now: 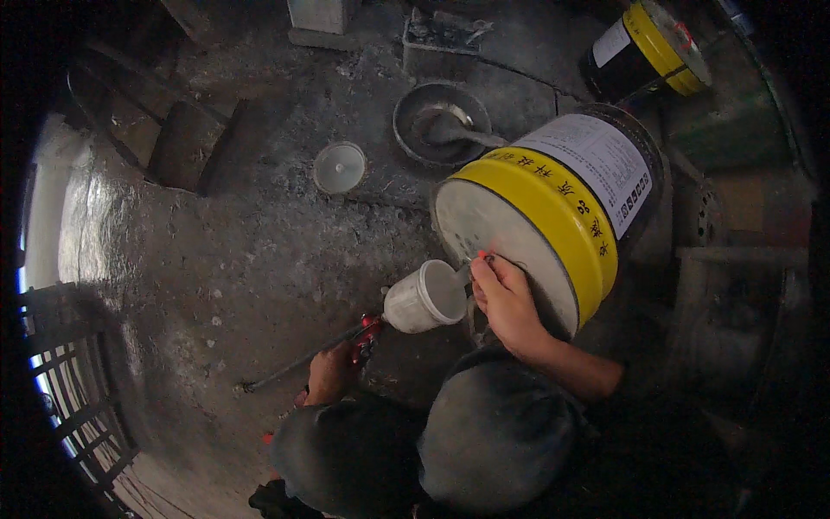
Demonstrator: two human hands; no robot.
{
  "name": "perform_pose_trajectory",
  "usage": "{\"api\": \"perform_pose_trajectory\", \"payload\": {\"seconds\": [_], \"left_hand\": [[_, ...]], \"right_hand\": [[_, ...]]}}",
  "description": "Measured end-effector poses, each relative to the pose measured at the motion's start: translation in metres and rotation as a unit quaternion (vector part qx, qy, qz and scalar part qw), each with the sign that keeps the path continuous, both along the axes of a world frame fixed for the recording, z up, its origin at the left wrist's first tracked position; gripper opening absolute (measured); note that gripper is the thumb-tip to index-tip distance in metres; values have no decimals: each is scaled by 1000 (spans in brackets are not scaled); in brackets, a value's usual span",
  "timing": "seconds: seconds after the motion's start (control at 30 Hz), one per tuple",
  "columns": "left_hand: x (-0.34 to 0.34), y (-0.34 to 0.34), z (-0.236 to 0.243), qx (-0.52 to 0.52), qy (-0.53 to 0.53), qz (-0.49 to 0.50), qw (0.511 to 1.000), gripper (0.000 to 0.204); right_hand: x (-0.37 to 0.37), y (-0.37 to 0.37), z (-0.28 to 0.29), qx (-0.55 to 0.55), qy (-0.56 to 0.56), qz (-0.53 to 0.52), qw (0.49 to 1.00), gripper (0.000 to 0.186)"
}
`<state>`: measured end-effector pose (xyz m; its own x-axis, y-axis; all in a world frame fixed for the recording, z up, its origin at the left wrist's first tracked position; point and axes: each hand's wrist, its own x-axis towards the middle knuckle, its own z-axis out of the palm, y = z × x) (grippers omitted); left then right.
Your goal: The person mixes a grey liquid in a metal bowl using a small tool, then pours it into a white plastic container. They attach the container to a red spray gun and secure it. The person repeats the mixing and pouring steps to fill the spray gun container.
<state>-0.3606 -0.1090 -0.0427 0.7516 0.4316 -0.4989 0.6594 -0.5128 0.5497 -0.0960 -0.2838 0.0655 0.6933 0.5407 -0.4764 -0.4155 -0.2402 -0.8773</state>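
My left hand is wrapped round a red spray gun. Its white cup is tilted, with the open mouth facing the drum's pale end. A large yellow and black drum lies on its side at a slant. My right hand is closed at the drum's end, just right of the cup's mouth. A small red bit shows at its fingertips; what they grip is mostly hidden. Something greyish spans the gap between the fingertips and the cup; I cannot tell whether it is liquid.
A round white lid lies on the stained floor. Behind it stands a dark basin with a ladle in it. Another yellow and black drum is far right. A scoop-like metal thing lies far left.
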Motion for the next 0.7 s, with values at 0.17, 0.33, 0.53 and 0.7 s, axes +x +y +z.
{"api": "perform_pose_trajectory", "payload": {"seconds": [0.17, 0.33, 0.53, 0.7], "left_hand": [[-3, 2, -1, 16, -22, -7, 1000, 15], [0, 7, -20, -19, -52, -39, 998, 22], [21, 3, -10, -64, -51, -52, 995, 26], [44, 6, 11, -94, -146, -55, 983, 20]], "right_hand": [[6, 2, 29, 0, 83, -34, 996, 25], [27, -1, 82, -11, 58, -56, 997, 28], [70, -28, 168, -16, 41, -87, 995, 26], [119, -62, 206, -31, -54, -116, 991, 22]]}}
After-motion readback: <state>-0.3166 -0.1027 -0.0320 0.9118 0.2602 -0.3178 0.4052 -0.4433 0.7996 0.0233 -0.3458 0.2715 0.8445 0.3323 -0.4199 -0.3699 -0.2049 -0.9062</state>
